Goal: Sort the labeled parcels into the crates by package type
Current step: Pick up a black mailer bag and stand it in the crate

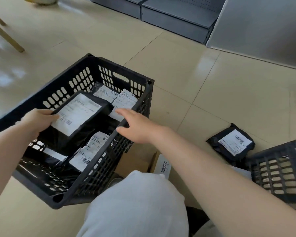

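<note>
Tiled floor, black crate, parcels

Black labeled parcel tilted above black crate of parcels.

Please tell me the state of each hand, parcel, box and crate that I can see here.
left hand: grips held parcel
held parcel: label up, above large crate
right hand: open, over crate rim
large crate: holds several black parcels
floor parcel: on tiles, label up
second crate: partly visible, contents unclear
cardboard box: beside large crate
</note>
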The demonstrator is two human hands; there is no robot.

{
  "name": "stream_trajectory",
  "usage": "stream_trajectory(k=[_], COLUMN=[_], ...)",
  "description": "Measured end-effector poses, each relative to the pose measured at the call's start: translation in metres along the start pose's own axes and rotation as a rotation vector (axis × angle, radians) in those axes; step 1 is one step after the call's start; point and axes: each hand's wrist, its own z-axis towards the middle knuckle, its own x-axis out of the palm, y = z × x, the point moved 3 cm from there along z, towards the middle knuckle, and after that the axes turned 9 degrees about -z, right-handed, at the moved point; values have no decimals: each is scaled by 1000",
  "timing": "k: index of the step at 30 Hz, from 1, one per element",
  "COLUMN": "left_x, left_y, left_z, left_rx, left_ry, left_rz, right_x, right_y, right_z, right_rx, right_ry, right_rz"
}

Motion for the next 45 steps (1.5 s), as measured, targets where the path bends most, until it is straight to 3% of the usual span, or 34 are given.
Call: stream_trajectory(k=[4,8,12,17,20,23,31,38,45], left_x=[-20,-29,-35,-5,12,26,46,59,70], left_y=[26,44,93,72,84,95,108,110,108], left_z=[20,34,83,30,23,25,27,34,41], left_rx=[-79,-135,-123,-45,-132,-67,34,-36,-117], left_ry=[-65,-101,-110,-92,79,169,38,88,126], left_rz=[22,107,391,360,198,359,658,829,825], right_x=[21,24,24,28,29,30,32,34,35], right_y=[-11,-18,-18,-19,-19,-20,-22,-26,-29], right_z=[-5,-4,-4,-4,-5,-5,-6,-3,0], right_rx=[-47,-42,-46,-37,-40,-41,-45,-48,-53], right_ry=[143,147,138,145,150,156,139,127,124], right_rz=[-144,-180,-163,-161,-165,-156,-118,-103,-78])
